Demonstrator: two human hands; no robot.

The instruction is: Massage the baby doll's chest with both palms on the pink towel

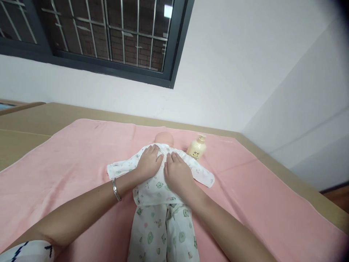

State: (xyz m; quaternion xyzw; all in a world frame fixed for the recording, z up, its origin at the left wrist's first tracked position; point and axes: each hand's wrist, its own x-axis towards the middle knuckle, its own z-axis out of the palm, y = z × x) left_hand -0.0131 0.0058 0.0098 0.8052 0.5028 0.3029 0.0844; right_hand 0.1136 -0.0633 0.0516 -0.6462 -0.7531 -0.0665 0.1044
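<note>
Doll with a smooth, round, pinkish head (164, 138): lying at full length under your hands, head away from you; face up or down, cannot tell.
Left hand (149, 162): yours, palm down, fingers extended on the upper body; silver metal bracelet (116, 189) at the wrist.
Right hand (178, 175): yours, likewise flat, just beside the left, gripping nothing that shows.
Step in hand: judged as pressing or smoothing with both palms; the next move appears to call for light, even contact and unbunched cloth.
White long-sleeved cloth top, green-printed (158, 191): under both palms, sleeves spread outward.
White cloth trousers, green-printed (151, 236): below the hem, legs towards you.
Pale yellow bottle with printed face (196, 147): near the sleeve on your right.
Pink cloth blanket (71, 163): beneath the doll.
Dark-framed, barred window (109, 32): in the white wall (231, 65) beyond.
</note>
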